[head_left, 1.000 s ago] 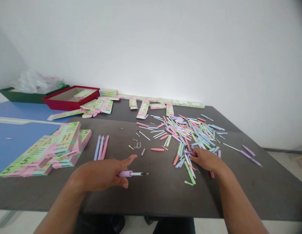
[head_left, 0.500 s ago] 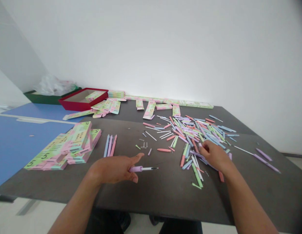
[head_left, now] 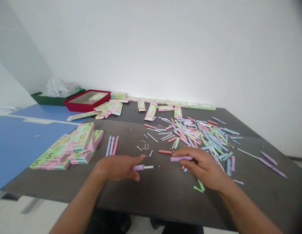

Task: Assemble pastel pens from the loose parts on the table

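My left hand (head_left: 123, 168) is closed around a purple pen barrel (head_left: 138, 167), and a white refill (head_left: 149, 167) with a dark tip sticks out of it to the right. Between thumb and fingers, my right hand (head_left: 202, 165) pinches a purple pen tube (head_left: 180, 158) pointing left towards that refill, with a gap between them. Beneath and behind the right hand spreads a heap of pen parts (head_left: 190, 130) in purple, blue, green and coral. Three closed pens, including a pink pen (head_left: 115, 145), lie side by side beyond my left hand.
Stacked printed boxes (head_left: 80, 138) sit at the left. Behind are a red tray (head_left: 80, 106), a green tray (head_left: 48, 100) with a plastic bag (head_left: 60, 87), and flat cartons (head_left: 151, 111). A long purple pen piece (head_left: 272, 167) lies far right.
My right hand has lifted a purple tube from the heap and brought it left, towards the refill. My left hand keeps its hold. The view has turned slightly left.
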A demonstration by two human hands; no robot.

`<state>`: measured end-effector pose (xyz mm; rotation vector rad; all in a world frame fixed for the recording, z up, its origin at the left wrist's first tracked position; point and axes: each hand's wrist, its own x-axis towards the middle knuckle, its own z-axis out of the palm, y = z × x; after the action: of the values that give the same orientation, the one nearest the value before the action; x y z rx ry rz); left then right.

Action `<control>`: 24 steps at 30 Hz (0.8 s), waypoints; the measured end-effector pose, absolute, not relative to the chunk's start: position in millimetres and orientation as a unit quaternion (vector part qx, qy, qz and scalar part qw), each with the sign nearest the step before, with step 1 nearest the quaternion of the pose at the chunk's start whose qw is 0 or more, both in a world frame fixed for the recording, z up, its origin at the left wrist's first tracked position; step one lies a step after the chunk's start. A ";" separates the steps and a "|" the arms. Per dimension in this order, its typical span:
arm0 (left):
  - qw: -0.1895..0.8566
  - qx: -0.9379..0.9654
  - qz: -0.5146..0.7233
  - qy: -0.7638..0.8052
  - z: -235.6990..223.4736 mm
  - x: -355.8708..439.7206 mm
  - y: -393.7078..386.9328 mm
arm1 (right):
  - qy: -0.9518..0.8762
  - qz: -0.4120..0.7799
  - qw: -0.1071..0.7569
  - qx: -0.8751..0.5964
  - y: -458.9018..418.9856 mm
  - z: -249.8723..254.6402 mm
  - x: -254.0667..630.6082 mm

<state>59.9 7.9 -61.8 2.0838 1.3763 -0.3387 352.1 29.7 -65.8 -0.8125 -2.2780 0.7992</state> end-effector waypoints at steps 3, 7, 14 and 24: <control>0.302 0.779 -0.151 0.529 -60.3 64.4 10.6 | -0.867 0.308 0.270 -0.283 28.3 -56.5 339.9; 0.296 0.780 -0.161 0.527 -59.0 68.2 14.2 | -0.840 0.347 0.283 -0.306 33.7 -68.3 337.5; 0.318 0.779 -0.167 0.514 -66.0 62.4 19.5 | -0.727 0.473 0.370 -0.332 56.9 -97.9 340.2; 0.379 0.767 -0.138 0.499 -65.7 56.2 17.7 | -0.757 0.278 0.342 -0.482 96.7 -114.4 365.6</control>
<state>56.2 17.7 -65.7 1.9610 1.2740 -0.3515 365.6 96.7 -114.4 -1.2538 -1.9679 0.7235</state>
